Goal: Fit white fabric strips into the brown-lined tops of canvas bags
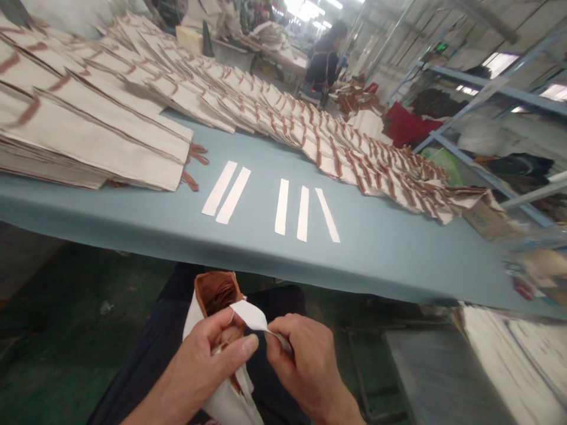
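Note:
My left hand (208,357) is closed on a cream fabric bag (194,319) with a brown lining, its mouth facing up above my lap. Between thumb and forefinger, my right hand (305,354) pinches a white strip (252,314). The strip bends and twists, and its far end reaches the left fingertips at the bag's edge. Whether the left fingers also grip the strip, I cannot tell. Several more white strips (280,206) lie apart from each other on the blue-grey table (376,260) in front of me.
Large overlapping stacks of cream fabric pieces with brown bands (248,103) cover the table's left and back. A carton (485,219) is at the right end. Blue shelving (500,88) stands at right. More fabric (509,360) lies lower right. Another person (323,62) sits far back.

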